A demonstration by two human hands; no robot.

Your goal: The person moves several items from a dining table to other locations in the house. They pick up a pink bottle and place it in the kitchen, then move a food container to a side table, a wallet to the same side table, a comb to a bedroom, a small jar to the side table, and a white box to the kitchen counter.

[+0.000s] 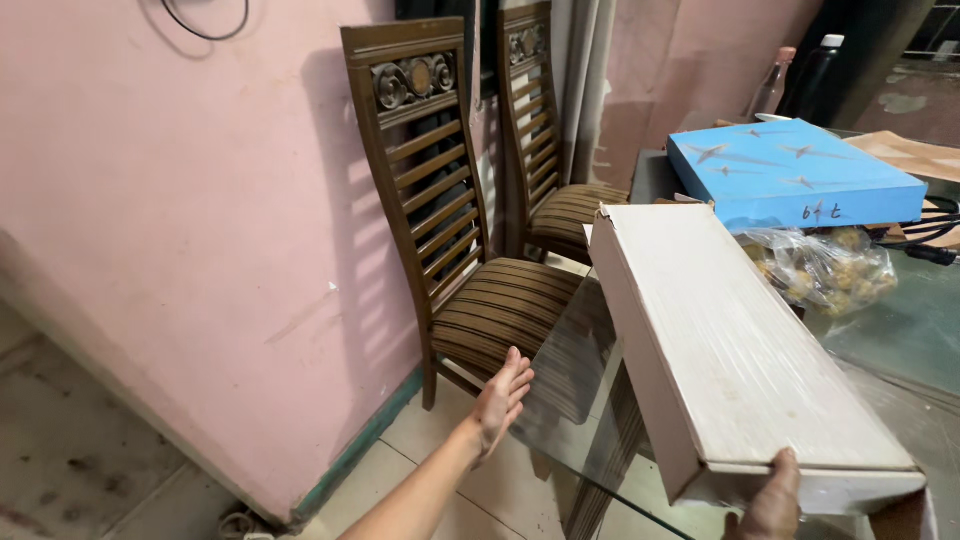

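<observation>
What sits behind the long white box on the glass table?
Behind the long white box, held at its near end by the right hand, lie a flat blue box and a clear bag of brownish pieces. The bag's near edge is hidden.

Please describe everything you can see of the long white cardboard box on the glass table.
The long white cardboard box is a flat rectangular carton, seemingly wrapped in clear glossy film, its edges slightly scuffed. It lies slanted across the corner of the glass table, its near end jutting past the edge. The right hand grips that near end from below, thumb on the end face. Its far end lies near a blue flat box and a clear plastic bag. The open left hand stays clear.
</observation>
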